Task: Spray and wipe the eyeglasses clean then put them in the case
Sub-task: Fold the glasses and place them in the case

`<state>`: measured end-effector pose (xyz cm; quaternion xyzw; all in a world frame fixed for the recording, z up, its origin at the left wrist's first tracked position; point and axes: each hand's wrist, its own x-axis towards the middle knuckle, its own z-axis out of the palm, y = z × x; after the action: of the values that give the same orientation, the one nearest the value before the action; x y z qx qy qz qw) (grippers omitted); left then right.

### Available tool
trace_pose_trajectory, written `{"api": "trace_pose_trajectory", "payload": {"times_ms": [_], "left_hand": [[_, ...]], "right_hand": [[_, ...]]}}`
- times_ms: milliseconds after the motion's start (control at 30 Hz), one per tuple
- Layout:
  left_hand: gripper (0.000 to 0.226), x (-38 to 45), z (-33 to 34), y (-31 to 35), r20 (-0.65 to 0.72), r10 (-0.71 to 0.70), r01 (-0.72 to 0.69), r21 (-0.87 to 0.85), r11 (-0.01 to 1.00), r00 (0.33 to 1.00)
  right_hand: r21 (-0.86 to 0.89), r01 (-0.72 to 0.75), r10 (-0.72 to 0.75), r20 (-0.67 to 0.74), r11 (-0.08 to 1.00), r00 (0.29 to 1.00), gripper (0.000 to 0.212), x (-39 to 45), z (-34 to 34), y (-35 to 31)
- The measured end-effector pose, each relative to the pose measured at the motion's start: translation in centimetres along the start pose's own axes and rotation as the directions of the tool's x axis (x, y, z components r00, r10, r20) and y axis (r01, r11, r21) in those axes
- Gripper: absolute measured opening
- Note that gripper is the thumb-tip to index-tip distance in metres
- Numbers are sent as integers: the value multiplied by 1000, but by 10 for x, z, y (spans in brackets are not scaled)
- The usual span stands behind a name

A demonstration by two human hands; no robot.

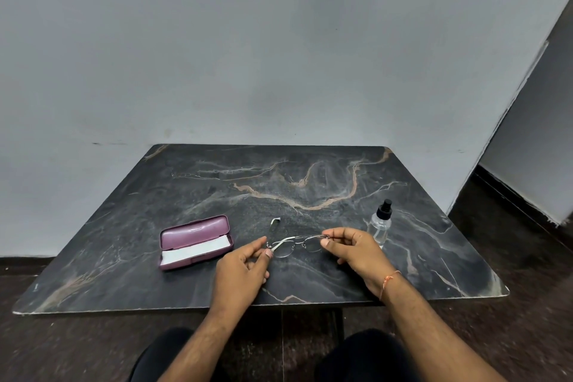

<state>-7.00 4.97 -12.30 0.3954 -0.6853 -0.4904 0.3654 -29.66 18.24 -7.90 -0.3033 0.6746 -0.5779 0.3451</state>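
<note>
Head view puts the eyeglasses (294, 245) between my two hands, held just above the counter (217, 183), lenses facing down toward it. My left hand (245, 267) pinches the frame at its left hinge, where a pale temple arm folds across, while the other temple sticks out away from me past that hand. My right hand (350, 250) pinches the opposite hinge end with thumb and forefinger, the remaining fingers loosely curled. I judge the glasses light, thin and fragile: the wire frame looks easy to bend and the lenses look near rimless, so I would keep my hold on the hinge corners and bridge, never on the glass, which would smear and slip. The spray bottle (380, 225), clear with a black nozzle, stands upright just beyond my right hand, close enough to reach if I let one side go. Well off to the far side of my left hand lies the purple case (193, 242), open, lid back, with a white cloth (198, 251) lying in its tray. Spraying looks to me like the step still ahead, so one hand must take the whole frame alone, best at the bridge.
</note>
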Motion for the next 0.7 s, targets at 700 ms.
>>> {"api": "trace_pose_trajectory", "payload": {"times_ms": [700], "left_hand": [[23,8,-5,3,132,-26,32,-45,998,991]], "right_hand": [[24,55,-57,61,998,997,19,-1,-6,8]]}}
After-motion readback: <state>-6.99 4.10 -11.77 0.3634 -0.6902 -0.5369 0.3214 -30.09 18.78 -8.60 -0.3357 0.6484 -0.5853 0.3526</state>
